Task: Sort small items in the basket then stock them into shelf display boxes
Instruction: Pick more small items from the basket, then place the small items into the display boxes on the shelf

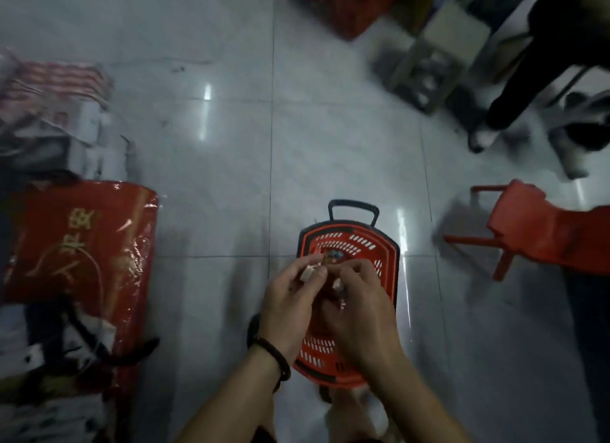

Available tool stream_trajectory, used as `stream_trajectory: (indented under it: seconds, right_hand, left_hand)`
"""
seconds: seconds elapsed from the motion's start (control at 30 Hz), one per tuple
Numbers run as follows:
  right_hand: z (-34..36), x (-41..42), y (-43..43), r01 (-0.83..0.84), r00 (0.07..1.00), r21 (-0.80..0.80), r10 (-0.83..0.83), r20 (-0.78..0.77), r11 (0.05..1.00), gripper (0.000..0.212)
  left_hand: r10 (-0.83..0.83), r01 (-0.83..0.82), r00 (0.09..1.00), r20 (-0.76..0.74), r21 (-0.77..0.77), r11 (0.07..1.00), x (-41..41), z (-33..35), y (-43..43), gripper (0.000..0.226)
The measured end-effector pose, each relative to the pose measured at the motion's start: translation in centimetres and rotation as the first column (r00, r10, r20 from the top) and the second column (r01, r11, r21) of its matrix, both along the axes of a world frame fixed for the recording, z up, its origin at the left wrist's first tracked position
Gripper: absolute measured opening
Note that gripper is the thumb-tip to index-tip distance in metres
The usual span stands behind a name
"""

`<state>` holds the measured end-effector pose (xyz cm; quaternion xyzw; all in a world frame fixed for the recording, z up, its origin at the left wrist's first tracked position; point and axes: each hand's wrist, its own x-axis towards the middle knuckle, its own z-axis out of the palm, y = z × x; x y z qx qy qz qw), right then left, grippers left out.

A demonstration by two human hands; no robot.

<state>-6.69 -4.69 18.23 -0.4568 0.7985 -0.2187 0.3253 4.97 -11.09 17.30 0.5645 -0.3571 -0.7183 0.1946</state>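
Directly between the two hands, a small pale item (308,272) is pinched in the curled fingertips of the left hand (290,307). The right hand (359,310), touching the left at the fingertips, curls its fingers round a second pale item (337,284); blur hides what either piece is. Both hands hover over a red plastic shopping basket (389,254) that stands on the floor below them. Just beyond the fingertips, a small multicoloured item (333,256) lies inside it. The basket's black handle (353,208) sticks out at its far end. A dark bead bracelet (275,355) circles the left wrist. The pale glossy tiled floor (214,178) spreads around. Well to the left of the hands lies a shiny red bag with gold characters (82,244), with white and red cartons (49,112) beyond it. To the right stands a red plastic chair (534,231), and farther off, another person's dark-trousered legs (528,79).
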Motion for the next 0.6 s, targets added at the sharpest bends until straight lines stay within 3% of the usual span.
stream_trajectory:
  seconds: [0.07, 0.13, 0.27, 0.43, 0.6]
  right_hand:
    - [6.1, 1.1, -1.1, 0.048, 0.999, -0.081, -0.048, -0.004, 0.996, 0.042]
    - [10.4, 1.9, -1.8, 0.054, 0.995, -0.155, -0.041, 0.086, 0.986, 0.045]
    - [16.8, 4.9, -3.6, -0.073, 0.93, -0.214, 0.145, 0.339, 0.974, 0.05]
    - [21.7, 11.0, -5.6, -0.321, 0.839, -0.371, 0.444, 0.316, 0.871, 0.051]
    - [27.3, 18.4, -5.7, -0.463, 0.725, -0.482, 0.631, 0.277, 0.744, 0.058]
  left_hand:
    - [0.056, -0.057, 0.998, -0.027, -0.037, 0.998, 2.0, 5.8, -1.6, 0.022]
    - [0.085, -0.085, 0.996, -0.008, -0.061, 0.995, 4.4, 10.6, -2.8, 0.022]
    - [0.096, -0.091, 0.993, 0.061, -0.087, 0.992, 10.7, 17.8, -3.2, 0.032]
    - [0.291, -0.288, 0.957, 0.007, -0.1, 0.952, 17.3, 22.8, 0.3, 0.027]
    - [0.597, -0.595, 0.801, -0.046, -0.162, 0.787, 25.0, 27.6, 5.7, 0.03]
